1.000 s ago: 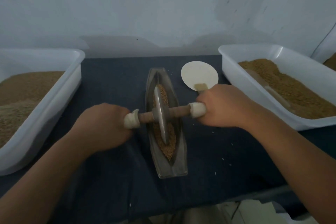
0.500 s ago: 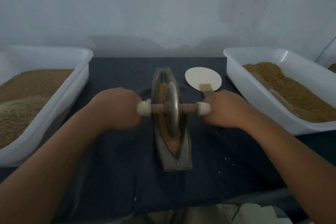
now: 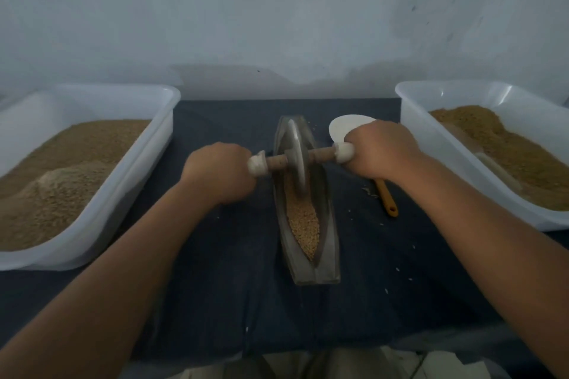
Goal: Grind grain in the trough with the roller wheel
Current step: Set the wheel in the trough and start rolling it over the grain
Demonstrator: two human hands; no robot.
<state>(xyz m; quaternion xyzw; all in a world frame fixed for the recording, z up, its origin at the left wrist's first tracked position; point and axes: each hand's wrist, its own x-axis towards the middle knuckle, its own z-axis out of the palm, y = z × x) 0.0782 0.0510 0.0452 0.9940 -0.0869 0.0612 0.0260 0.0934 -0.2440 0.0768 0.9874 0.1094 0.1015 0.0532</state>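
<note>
A narrow boat-shaped metal trough (image 3: pixel 326 258) lies lengthwise on the dark cloth, with tan grain (image 3: pixel 303 221) heaped along its groove. The metal roller wheel (image 3: pixel 296 157) stands upright in the far half of the trough on a wooden axle with white end knobs. My left hand (image 3: pixel 220 174) grips the left end of the axle and my right hand (image 3: pixel 380 151) grips the right end. Both fists are closed round the handles, which they hide.
A white plastic tub (image 3: pixel 92 224) of grain stands at the left, another tub (image 3: pixel 409 120) of browner meal at the right. A white scoop (image 3: pixel 340 128) with an orange handle (image 3: pixel 386 198) lies under my right hand. Loose grains dot the cloth (image 3: pixel 215 286).
Both hands have pushed the wheel away from me along the trough, from its middle to the far half. The grain in the near half is now uncovered.
</note>
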